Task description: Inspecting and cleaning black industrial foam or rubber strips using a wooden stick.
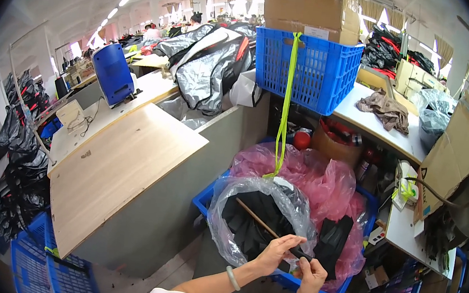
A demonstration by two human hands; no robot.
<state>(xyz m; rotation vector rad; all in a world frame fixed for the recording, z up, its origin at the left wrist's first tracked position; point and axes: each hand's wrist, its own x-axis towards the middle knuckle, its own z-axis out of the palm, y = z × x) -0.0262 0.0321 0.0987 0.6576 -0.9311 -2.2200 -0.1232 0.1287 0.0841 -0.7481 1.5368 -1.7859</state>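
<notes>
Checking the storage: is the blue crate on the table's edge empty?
No, the blue crate holds a brown cardboard box that rises above its rim.

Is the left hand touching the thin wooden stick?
Touching. In the head view the left hand closes its fingers around the lower end of the thin wooden stick, with no gap visible between them, above the clear plastic bag.
</notes>
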